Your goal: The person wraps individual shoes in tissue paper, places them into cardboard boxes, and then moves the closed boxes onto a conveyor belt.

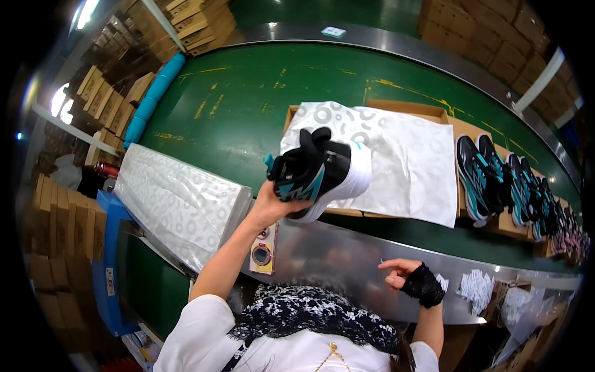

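Observation:
My left hand (273, 208) holds a black sneaker (319, 172) with teal stripes and a white sole, lifted over the near edge of the green conveyor belt (248, 105). Just beyond the sneaker an open cardboard shoe box (406, 108) lies on the belt, lined with white patterned tissue paper (396, 155) that drapes over its front. My right hand (400, 273), in a black fingerless lace glove, hovers empty with fingers loosely curled over the steel rim (334, 248) of the conveyor.
More black-and-teal sneakers (496, 180) on boxes run along the belt to the right. A stack of white patterned tissue sheets (180, 201) lies at the left. Small white paper packets (477, 288) sit on the rim at the right. Stacked cardboard boxes (68, 223) surround the station.

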The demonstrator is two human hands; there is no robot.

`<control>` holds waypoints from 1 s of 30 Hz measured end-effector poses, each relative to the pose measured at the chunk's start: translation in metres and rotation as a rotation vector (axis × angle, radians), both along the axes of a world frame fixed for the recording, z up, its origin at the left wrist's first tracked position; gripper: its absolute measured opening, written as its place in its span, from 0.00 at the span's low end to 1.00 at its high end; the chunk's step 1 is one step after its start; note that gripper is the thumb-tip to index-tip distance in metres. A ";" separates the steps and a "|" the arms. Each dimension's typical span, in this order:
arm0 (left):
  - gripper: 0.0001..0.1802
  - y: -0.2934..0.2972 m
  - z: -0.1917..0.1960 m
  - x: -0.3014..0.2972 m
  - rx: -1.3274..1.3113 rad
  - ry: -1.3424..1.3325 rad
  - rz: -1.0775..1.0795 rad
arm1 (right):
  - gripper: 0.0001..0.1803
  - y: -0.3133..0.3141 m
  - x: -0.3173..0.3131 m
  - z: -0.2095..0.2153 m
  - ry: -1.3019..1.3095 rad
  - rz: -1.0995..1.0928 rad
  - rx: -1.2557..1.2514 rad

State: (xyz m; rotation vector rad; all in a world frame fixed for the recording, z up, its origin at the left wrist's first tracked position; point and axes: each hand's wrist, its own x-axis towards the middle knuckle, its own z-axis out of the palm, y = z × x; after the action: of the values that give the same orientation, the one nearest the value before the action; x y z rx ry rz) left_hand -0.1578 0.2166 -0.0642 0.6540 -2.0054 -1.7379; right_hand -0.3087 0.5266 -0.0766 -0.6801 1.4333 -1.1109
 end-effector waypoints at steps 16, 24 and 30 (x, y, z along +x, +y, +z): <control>0.30 -0.013 -0.116 -0.122 0.786 -0.348 -0.105 | 0.27 -0.098 0.003 -0.109 -0.203 -0.910 -0.175; 0.33 -0.062 -0.072 -0.032 0.374 0.123 0.427 | 0.30 -0.123 -0.013 -0.123 1.474 -0.627 -0.144; 0.31 -0.060 -0.149 -0.013 -0.282 -0.299 0.232 | 0.30 -0.131 -0.001 -0.126 1.764 -0.268 -0.134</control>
State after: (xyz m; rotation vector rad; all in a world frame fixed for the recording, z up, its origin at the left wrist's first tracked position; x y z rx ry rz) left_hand -0.1704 0.1567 -0.2135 1.0495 -2.2100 -1.2531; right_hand -0.3094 0.3961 -0.2022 -1.8128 2.9470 -0.6269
